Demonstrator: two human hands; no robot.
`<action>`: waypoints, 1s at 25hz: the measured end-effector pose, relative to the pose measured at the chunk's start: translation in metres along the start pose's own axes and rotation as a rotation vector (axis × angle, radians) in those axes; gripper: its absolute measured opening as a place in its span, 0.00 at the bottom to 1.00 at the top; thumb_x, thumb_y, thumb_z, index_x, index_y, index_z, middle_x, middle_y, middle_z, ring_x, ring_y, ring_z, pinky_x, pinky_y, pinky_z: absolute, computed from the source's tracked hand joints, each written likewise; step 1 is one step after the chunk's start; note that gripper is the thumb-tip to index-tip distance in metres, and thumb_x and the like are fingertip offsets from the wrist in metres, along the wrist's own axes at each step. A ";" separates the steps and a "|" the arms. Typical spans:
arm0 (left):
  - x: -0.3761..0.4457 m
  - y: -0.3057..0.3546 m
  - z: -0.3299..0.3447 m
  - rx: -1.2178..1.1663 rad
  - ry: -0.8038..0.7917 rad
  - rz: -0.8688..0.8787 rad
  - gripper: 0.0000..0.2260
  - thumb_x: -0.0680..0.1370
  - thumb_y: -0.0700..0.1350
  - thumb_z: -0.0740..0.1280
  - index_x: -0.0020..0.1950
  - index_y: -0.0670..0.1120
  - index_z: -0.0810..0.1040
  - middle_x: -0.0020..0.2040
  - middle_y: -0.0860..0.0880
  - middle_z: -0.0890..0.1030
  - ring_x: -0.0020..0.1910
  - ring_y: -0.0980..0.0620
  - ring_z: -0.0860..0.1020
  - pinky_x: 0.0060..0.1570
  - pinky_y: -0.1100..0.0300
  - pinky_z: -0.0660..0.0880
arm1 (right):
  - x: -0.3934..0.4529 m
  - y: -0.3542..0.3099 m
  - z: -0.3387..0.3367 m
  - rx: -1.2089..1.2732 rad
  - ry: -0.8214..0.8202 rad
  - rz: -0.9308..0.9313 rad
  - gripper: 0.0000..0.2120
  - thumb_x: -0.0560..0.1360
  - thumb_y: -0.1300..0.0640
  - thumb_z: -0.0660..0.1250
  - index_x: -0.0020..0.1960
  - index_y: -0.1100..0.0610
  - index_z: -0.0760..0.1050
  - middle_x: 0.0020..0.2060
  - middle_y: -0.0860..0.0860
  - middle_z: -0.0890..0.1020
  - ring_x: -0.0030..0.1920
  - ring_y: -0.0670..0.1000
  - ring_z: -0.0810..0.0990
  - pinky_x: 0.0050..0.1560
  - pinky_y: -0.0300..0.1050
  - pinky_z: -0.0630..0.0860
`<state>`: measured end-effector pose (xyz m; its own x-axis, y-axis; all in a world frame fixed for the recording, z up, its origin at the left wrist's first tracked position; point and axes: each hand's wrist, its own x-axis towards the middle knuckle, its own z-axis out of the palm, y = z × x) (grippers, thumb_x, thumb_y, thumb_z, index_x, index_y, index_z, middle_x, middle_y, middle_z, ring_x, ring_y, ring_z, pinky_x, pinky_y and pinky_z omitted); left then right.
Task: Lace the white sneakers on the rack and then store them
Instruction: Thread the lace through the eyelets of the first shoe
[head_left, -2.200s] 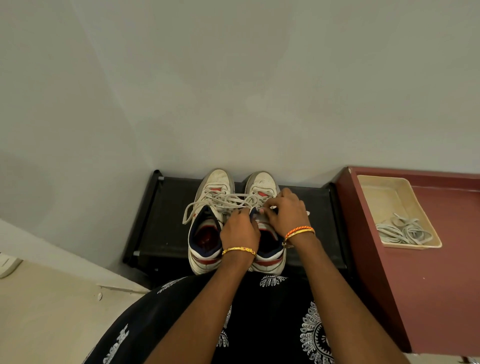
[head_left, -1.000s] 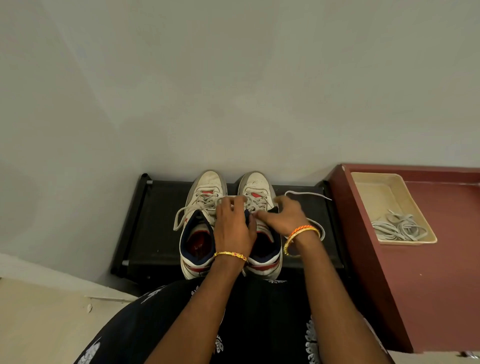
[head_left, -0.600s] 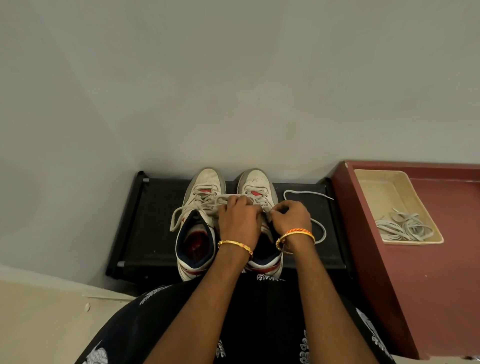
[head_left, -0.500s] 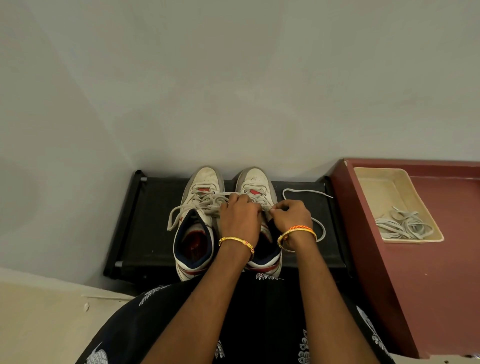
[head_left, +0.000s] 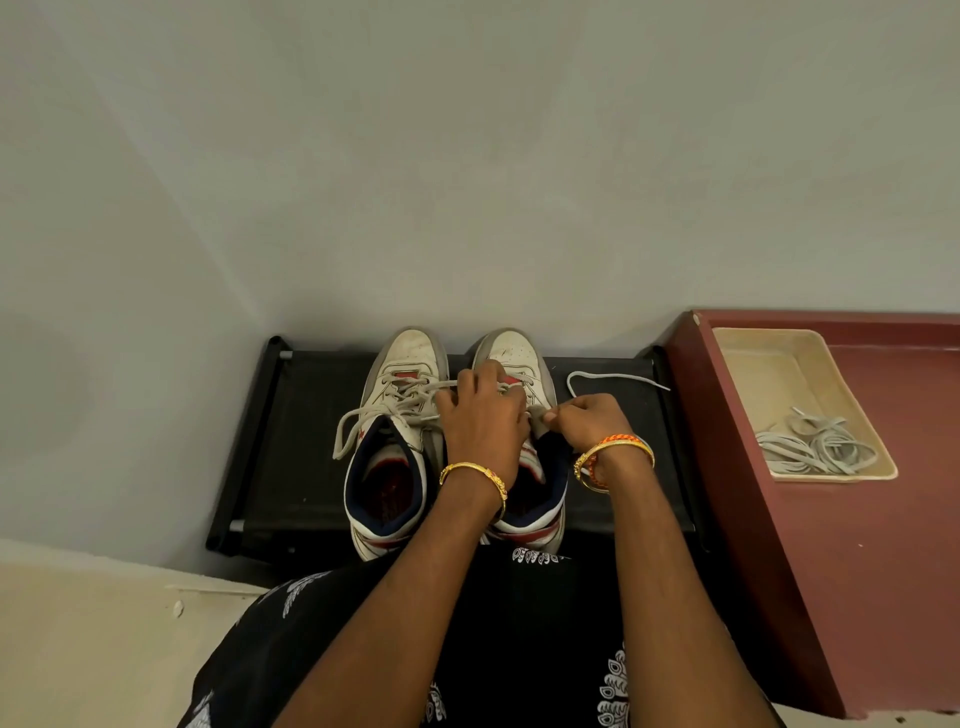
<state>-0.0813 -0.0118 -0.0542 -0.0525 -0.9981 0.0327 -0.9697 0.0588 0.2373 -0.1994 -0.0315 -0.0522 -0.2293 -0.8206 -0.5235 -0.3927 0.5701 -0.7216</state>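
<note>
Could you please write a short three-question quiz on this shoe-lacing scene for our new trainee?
1. True or false: both hands work at the right sneaker.
2. Where do the spare laces lie? A) in the beige tray B) on the floor
3. Fill in: a loose lace end trails over the black ____.

Key: 1 true; 2 A; 3 rack. The left hand covers the eyelets; the right hand pinches lace.

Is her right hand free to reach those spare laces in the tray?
Probably not right now. The right hand is pinching the lace of the right sneaker. Nothing stands between it and the spare laces in the tray, though.
</note>
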 end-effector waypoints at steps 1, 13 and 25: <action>0.000 -0.002 0.002 -0.085 0.026 -0.055 0.08 0.77 0.48 0.64 0.55 0.51 0.77 0.64 0.50 0.66 0.63 0.48 0.64 0.58 0.49 0.60 | -0.001 -0.001 0.000 -0.002 0.004 0.004 0.06 0.72 0.61 0.67 0.40 0.62 0.80 0.42 0.61 0.82 0.43 0.57 0.79 0.49 0.52 0.77; -0.005 -0.001 -0.006 -0.107 0.050 0.031 0.15 0.74 0.51 0.64 0.60 0.54 0.76 0.70 0.49 0.65 0.70 0.47 0.59 0.62 0.47 0.55 | -0.010 -0.008 -0.004 -0.134 -0.006 -0.071 0.07 0.74 0.61 0.65 0.47 0.64 0.80 0.44 0.59 0.82 0.44 0.55 0.78 0.46 0.47 0.75; -0.001 0.011 -0.014 -0.031 -0.078 -0.083 0.11 0.77 0.49 0.64 0.57 0.49 0.80 0.74 0.48 0.58 0.71 0.46 0.57 0.64 0.47 0.55 | -0.013 -0.008 -0.004 -0.100 0.032 -0.062 0.08 0.74 0.59 0.67 0.47 0.64 0.80 0.40 0.56 0.79 0.41 0.53 0.76 0.45 0.46 0.73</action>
<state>-0.0882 -0.0096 -0.0385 0.0077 -0.9979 -0.0637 -0.9636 -0.0244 0.2662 -0.1965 -0.0253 -0.0378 -0.2292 -0.8558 -0.4637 -0.4934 0.5128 -0.7025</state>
